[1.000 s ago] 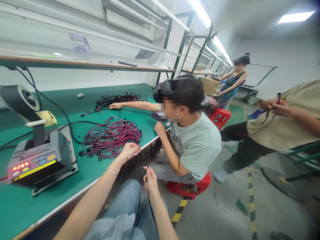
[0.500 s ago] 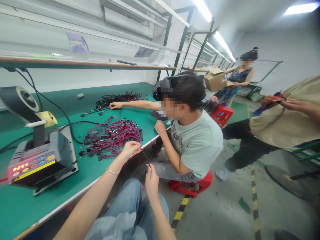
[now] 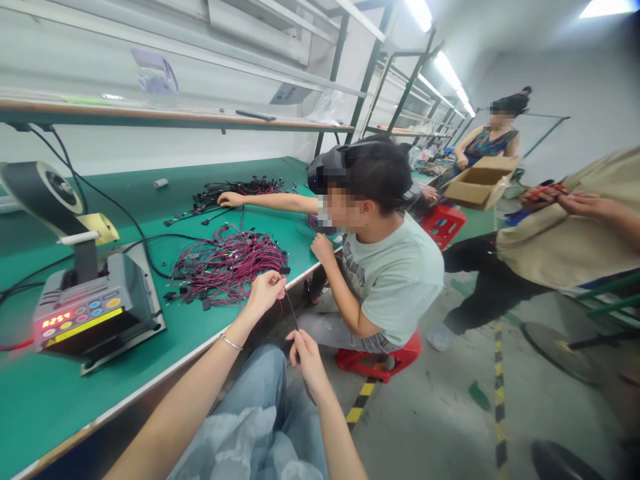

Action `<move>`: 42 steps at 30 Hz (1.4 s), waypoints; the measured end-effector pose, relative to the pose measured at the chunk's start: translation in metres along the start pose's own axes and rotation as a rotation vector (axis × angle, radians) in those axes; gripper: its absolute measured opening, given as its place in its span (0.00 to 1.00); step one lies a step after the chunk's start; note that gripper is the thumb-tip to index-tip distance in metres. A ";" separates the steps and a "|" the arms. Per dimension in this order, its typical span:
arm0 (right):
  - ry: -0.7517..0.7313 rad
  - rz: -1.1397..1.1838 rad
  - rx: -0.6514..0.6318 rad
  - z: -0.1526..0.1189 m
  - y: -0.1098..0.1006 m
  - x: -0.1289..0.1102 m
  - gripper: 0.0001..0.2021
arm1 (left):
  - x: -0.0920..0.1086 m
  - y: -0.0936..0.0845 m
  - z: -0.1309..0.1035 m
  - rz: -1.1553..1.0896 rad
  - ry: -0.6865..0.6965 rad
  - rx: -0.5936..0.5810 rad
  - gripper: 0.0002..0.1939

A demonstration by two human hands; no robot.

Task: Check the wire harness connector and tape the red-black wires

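Observation:
A thin black cable is stretched between my two hands, beyond the table's front edge and above my lap. Its upper end is pinched in my left hand, which wears a bracelet at the wrist. Lower and to the right, my right hand grips the other end between thumb and fingers. A black connector sits just above my left fingertips. Close behind my left hand lies a pile of red and black wires with black connectors on the green table.
A tape dispenser with a lit display stands at left. Beside me, a person on a red stool reaches toward black cables. Further right are another person with an open carton and one holding cables.
The view has shifted slightly. My right hand has turned a little on the cable, its fingers now more spread. The distant person's carton has come lower and shows its open top.

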State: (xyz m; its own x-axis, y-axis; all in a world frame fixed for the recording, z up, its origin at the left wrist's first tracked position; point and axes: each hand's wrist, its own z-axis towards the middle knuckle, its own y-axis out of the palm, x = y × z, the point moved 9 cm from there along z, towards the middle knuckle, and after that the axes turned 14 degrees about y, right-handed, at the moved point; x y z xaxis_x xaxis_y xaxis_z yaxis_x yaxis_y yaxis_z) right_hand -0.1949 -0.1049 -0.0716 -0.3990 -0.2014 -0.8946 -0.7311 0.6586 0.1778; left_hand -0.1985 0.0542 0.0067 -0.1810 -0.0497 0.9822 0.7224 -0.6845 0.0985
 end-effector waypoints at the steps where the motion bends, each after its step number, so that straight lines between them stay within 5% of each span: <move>1: 0.036 0.035 -0.039 -0.002 0.003 0.001 0.20 | -0.001 -0.001 -0.001 -0.001 -0.005 0.003 0.14; 11: 0.242 0.309 -0.287 -0.033 0.024 -0.002 0.16 | 0.024 0.019 -0.034 -0.183 -0.075 -0.179 0.20; 25: -0.175 -0.146 0.288 -0.041 0.001 -0.018 0.19 | 0.028 0.014 -0.048 -0.197 -0.021 -0.021 0.15; 42: -0.083 -0.031 0.135 -0.034 0.017 -0.003 0.21 | 0.020 0.001 -0.045 -0.205 -0.038 0.028 0.17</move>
State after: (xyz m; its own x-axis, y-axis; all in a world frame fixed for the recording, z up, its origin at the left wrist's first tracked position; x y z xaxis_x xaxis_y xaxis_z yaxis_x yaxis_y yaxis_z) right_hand -0.2247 -0.1179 -0.0523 -0.3262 -0.1662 -0.9306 -0.6593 0.7455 0.0980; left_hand -0.2313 0.0192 0.0192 -0.3014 0.1160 0.9464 0.6913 -0.6570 0.3007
